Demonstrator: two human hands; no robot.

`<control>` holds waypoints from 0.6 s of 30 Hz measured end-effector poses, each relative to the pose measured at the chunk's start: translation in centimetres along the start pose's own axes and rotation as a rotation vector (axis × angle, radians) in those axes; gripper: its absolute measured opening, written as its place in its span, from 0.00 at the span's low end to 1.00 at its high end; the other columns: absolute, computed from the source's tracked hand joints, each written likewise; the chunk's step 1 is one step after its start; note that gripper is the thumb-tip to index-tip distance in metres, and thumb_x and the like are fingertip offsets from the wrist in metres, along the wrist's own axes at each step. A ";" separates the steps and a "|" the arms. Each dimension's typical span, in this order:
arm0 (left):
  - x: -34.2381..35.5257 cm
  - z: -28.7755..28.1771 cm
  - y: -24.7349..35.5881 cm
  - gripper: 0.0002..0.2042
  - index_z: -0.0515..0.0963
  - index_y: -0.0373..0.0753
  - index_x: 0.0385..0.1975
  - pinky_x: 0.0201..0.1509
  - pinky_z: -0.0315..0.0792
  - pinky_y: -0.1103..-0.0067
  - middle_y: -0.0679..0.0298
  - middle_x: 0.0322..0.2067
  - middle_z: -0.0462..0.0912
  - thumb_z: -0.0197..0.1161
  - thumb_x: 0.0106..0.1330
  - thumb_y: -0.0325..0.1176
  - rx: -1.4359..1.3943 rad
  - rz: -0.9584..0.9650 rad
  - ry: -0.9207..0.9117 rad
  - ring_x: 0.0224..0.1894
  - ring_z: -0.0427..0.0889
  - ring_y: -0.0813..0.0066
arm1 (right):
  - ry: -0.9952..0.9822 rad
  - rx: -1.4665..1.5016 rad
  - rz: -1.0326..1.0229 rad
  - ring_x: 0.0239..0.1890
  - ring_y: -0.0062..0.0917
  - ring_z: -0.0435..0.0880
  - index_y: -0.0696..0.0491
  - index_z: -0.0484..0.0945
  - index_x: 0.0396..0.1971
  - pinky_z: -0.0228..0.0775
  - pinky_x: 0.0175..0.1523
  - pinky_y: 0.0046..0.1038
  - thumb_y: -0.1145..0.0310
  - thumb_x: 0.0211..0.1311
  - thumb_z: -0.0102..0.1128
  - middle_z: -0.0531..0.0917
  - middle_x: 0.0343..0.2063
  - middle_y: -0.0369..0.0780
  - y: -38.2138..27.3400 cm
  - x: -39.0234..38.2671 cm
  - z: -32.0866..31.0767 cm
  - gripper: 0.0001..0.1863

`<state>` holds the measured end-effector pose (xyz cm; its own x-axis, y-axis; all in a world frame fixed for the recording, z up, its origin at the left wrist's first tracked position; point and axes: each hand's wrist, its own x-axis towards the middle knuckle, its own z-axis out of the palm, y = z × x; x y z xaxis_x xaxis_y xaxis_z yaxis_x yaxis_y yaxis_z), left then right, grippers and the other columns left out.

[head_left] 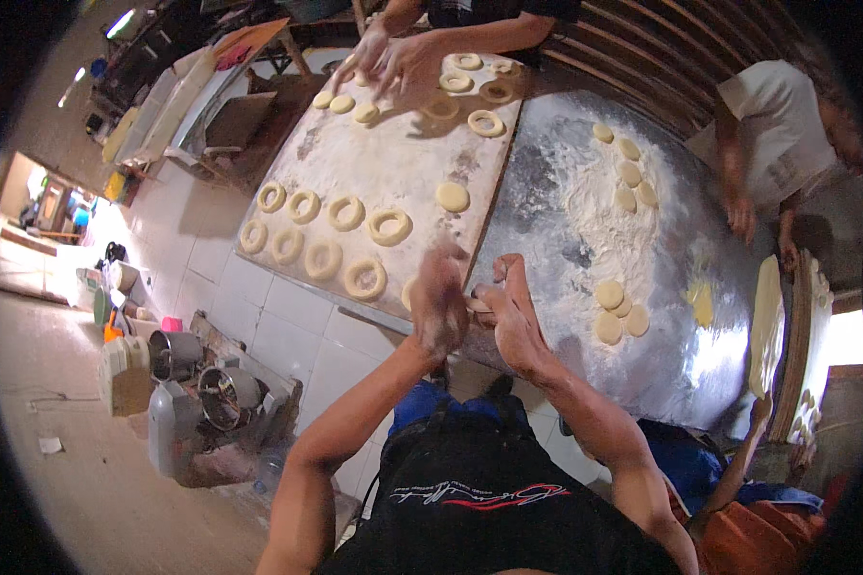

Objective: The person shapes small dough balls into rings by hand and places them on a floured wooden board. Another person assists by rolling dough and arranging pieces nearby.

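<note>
Just off the near edge of a floured board (374, 158), my two hands are close together. My left hand (441, 302) is smeared by motion, so its fingers are hard to read. Curled fingers of my right hand (514, 321) grip a pale piece of dough (478, 306), mostly hidden between the hands. Dough rings (390, 227) lie in two rows on the board, left of my hands, and one ring is partly covered by my left hand. A flat dough disc (453, 197) rests just beyond them.
Across the board, a co-worker's hands (398, 67) handle small dough discs. To the right, a metal table (537, 192) carries loose flour and several discs (610, 293). Another person (781, 125) stands at its far side, near a long dough sheet (765, 326). Metal bowls (228, 395) sit lower left.
</note>
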<state>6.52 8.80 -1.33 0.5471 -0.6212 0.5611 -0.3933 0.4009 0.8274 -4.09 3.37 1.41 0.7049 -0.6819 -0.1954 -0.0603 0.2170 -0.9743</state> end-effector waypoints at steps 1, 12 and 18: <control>0.2 -0.4 -0.2 0.22 0.57 0.39 0.65 0.25 0.67 0.82 0.60 0.35 0.74 0.43 0.71 0.25 -0.048 -0.141 0.015 0.23 0.67 0.81 | 0.020 0.010 0.001 0.41 0.22 0.67 0.54 0.58 0.44 0.64 0.46 0.26 0.62 0.62 0.43 0.66 0.35 0.39 0.0 0.4 0.6 0.15; 4.0 -3.9 -0.7 0.22 0.69 0.32 0.55 0.31 0.73 0.70 0.53 0.30 0.76 0.55 0.58 0.20 0.187 -0.335 -0.076 0.28 0.77 0.61 | 0.095 -0.179 -0.074 0.40 0.29 0.67 0.56 0.58 0.42 0.63 0.48 0.31 0.69 0.60 0.42 0.65 0.35 0.44 -0.3 4.3 4.2 0.13; 4.4 -4.3 -3.3 0.18 0.65 0.34 0.60 0.36 0.71 0.72 0.55 0.31 0.76 0.45 0.70 0.25 0.293 0.029 -0.098 0.30 0.76 0.62 | 0.100 -0.287 -0.199 0.40 0.34 0.74 0.54 0.59 0.46 0.67 0.47 0.35 0.65 0.63 0.42 0.69 0.38 0.46 -0.4 7.2 4.2 0.15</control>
<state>13.41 7.60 -1.50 0.4645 -0.6798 0.5676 -0.6116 0.2173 0.7607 3.93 1.32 0.82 0.6509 -0.7592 0.0047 -0.1352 -0.1220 -0.9833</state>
